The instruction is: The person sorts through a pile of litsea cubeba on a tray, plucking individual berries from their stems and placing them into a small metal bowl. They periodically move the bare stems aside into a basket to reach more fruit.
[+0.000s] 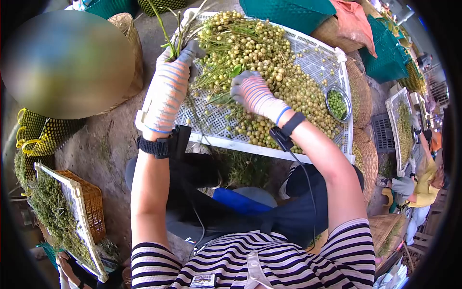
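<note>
My left hand (169,91), in a striped glove with grey fingers, is closed around a bundle of green and brown stems (181,34) at the tray's left side. In a matching glove, my right hand (256,92) has its fingers curled over the pile of small round yellowish fruits (262,50). What those fingers hold, if anything, is hidden. Thin fruit stalks lie between the two hands. Under the pile is a white perforated tray (219,140), set in front of my knees. A metal bowl (338,105) of green fruits stands inside the tray at the right.
Wicker baskets (362,91) line the tray's right side, with a black crate (383,132) beyond. Teal baskets (288,14) stand behind. At lower left, another tray (67,216) of stalks rests on a brown basket (91,204). Other people work at the far right and lower left.
</note>
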Motion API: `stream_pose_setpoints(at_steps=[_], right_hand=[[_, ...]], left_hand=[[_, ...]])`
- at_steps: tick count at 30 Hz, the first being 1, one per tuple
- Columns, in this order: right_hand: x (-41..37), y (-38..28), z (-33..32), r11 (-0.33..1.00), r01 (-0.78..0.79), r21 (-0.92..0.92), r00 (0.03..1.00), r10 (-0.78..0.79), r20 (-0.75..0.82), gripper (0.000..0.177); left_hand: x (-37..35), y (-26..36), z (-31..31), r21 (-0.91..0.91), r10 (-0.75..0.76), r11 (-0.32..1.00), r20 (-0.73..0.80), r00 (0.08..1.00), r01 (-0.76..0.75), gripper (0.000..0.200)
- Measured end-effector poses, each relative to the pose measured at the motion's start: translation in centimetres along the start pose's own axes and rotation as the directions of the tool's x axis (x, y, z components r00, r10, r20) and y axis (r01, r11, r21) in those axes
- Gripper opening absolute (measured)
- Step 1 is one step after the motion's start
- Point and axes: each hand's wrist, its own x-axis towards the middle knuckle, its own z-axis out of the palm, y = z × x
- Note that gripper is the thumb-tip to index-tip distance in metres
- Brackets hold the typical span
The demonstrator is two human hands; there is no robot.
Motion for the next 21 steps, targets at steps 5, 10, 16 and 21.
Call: stream_pose_setpoints(at_steps=[5,10,16,21], right_hand=[[0.3,5.5,-4.0,0.648,-0.123,0.752,0.970,0.237,-0.046,0.021],[-1.7,8.0,-8.8,0.385,-0.185,0.904,0.883,0.469,-0.019,0.027],[-1.7,7.5,-12.1,0.264,0.133,0.955,0.850,0.465,-0.247,0.024],[-2.6,8.1,-11.7,0.514,-0.094,0.853,0.868,0.462,-0.183,0.020]], left_hand=[[0.6,1.9,-1.8,-0.121,0.069,0.988,-0.184,0.981,-0.092,0.015],[1.0,1.1,1.3,0.000,-0.002,1.000,-0.011,1.000,0.002,0.017],[1.3,-2.4,8.2,-0.068,-0.134,0.987,0.173,0.976,0.148,0.022],[1.4,-1.3,9.4,-0.179,-0.140,0.975,-0.020,0.990,0.134,0.021]])
